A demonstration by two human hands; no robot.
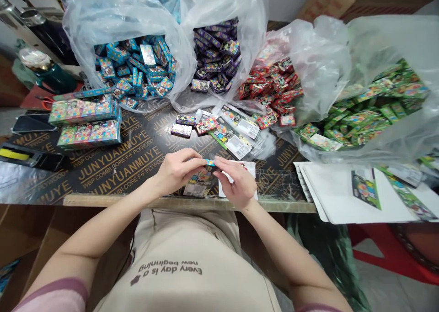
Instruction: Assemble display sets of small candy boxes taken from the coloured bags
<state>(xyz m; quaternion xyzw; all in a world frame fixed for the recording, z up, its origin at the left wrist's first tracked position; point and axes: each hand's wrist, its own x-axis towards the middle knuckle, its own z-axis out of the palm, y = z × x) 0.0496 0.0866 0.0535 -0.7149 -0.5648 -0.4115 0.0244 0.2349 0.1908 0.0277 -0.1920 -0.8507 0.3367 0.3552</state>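
Observation:
A small blue printed box is pinched between my two hands, just above the table's front edge. My left hand is closed on its left end, and my right hand grips the right end; the fingers cover most of it. Below them lies a printed plastic pouch, partly hidden. A white sheet shows under my right hand. Just beyond the hands are a purple box and a red box. Flat printed pouches overlap beside these.
Plastic bags hold blue boxes, purple boxes, red boxes and green boxes. Wrapped stacks of boxes, a phone and a black tape dispenser occupy the left. White boards overhang the edge at right.

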